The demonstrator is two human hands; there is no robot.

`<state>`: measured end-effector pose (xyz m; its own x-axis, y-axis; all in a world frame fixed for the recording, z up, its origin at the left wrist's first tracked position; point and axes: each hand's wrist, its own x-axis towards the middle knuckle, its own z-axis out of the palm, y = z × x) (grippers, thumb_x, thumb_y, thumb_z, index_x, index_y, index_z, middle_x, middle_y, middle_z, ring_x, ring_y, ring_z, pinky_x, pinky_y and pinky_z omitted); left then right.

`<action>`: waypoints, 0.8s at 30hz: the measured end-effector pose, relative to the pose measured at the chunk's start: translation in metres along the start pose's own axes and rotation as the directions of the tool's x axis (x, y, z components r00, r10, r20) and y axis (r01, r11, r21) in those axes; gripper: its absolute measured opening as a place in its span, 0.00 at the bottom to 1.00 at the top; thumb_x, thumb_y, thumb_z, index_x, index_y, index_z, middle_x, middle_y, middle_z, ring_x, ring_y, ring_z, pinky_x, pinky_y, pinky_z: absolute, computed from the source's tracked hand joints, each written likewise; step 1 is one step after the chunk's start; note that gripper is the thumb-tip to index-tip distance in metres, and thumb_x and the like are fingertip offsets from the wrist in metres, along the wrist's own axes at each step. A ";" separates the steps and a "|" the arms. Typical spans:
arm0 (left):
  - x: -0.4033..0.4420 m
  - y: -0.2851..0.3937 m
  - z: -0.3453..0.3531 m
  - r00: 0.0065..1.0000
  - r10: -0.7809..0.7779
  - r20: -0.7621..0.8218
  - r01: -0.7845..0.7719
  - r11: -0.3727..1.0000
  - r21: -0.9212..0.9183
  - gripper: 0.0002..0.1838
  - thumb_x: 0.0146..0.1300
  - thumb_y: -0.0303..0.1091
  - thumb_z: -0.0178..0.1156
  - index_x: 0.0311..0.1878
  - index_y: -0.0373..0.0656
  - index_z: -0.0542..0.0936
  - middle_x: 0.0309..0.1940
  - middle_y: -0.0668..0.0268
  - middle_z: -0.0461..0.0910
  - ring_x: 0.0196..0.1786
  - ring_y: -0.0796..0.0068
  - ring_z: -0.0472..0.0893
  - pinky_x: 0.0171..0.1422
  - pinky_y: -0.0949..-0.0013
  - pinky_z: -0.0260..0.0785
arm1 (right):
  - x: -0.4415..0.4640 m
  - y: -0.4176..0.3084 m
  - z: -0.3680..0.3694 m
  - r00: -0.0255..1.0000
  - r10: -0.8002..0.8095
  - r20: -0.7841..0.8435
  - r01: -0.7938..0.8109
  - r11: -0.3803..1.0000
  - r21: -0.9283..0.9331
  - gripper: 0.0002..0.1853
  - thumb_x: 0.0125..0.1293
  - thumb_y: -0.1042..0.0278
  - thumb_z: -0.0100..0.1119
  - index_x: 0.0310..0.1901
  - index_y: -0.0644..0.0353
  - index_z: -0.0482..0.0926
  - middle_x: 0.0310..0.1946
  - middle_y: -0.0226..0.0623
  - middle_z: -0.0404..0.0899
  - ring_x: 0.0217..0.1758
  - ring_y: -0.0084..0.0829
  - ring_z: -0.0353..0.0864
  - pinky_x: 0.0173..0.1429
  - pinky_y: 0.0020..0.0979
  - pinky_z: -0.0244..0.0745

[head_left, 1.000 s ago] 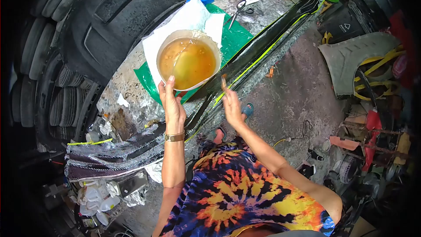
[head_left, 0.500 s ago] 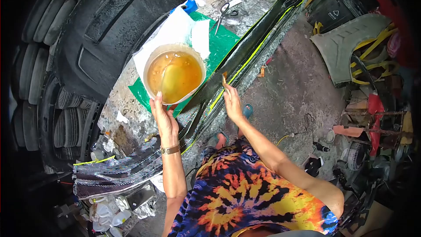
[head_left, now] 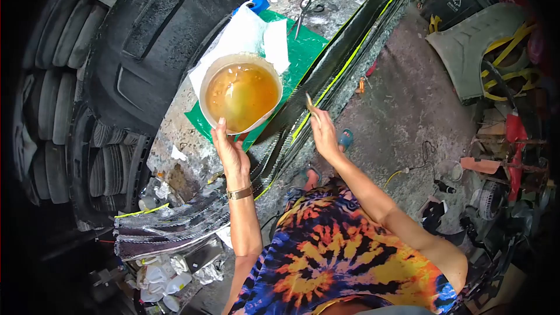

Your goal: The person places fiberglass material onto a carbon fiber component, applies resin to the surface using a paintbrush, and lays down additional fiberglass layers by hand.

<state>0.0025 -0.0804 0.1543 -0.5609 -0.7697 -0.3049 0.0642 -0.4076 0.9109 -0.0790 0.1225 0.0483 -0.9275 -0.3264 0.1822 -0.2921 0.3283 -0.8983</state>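
A round pale container (head_left: 205, 98) with amber liquid inside is gripped at its near rim by my left hand (head_left: 232, 154), thumb on the outside. My right hand (head_left: 324, 132) pinches a small brush (head_left: 310, 102) over the long black woven strip (head_left: 286, 118) with a yellow-green edge. Whether the brush tip touches the strip is hard to tell. Under and behind the container lie white sheets (head_left: 242, 30) and a green sheet (head_left: 303, 48).
Scissors (head_left: 302, 14) and a blue roll (head_left: 258, 3) are at the back of the worktable (head_left: 175, 118). A large black panel (head_left: 146, 29) and stacked tyres (head_left: 55, 108) stand left. A grey fender (head_left: 452, 52) is at right, with a cable (head_left: 402, 171) on the floor.
The container has shifted up and then back toward the middle relative to the view, still in my left hand. My right hand's brush is now tilted differently over the strip. The camera view has moved.
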 end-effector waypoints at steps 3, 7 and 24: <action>0.000 0.001 0.004 1.000 0.000 0.013 0.000 1.000 0.000 0.36 0.57 0.58 0.61 0.62 0.47 0.66 0.60 0.62 0.69 0.61 0.65 0.69 0.57 0.58 0.66 | -0.006 -0.013 0.021 0.992 0.009 0.126 -0.019 0.997 0.080 0.16 0.71 0.67 0.46 0.57 0.63 0.68 0.43 0.51 0.70 0.43 0.53 0.75 0.46 0.43 0.70; -0.001 0.003 0.001 0.999 -0.028 0.024 0.029 0.999 -0.046 0.30 0.60 0.51 0.61 0.60 0.48 0.65 0.58 0.65 0.69 0.59 0.68 0.69 0.55 0.56 0.67 | -0.029 -0.027 0.025 0.966 -0.019 0.257 -0.012 0.993 0.120 0.16 0.70 0.67 0.49 0.57 0.58 0.68 0.40 0.49 0.70 0.38 0.54 0.76 0.38 0.46 0.71; 0.000 0.013 0.014 0.994 -0.044 0.096 0.041 0.999 0.036 0.39 0.56 0.56 0.62 0.67 0.49 0.61 0.63 0.57 0.65 0.62 0.58 0.67 0.59 0.54 0.68 | 0.054 0.037 -0.013 0.987 0.106 -0.124 -0.105 0.994 0.019 0.16 0.69 0.67 0.50 0.56 0.62 0.70 0.38 0.49 0.70 0.39 0.52 0.76 0.41 0.43 0.72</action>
<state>-0.0082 -0.0786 0.1696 -0.6397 -0.7005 -0.3164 0.0120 -0.4208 0.9071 -0.1432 0.1284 0.0305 -0.9751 -0.1769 0.1340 -0.1888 0.3436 -0.9199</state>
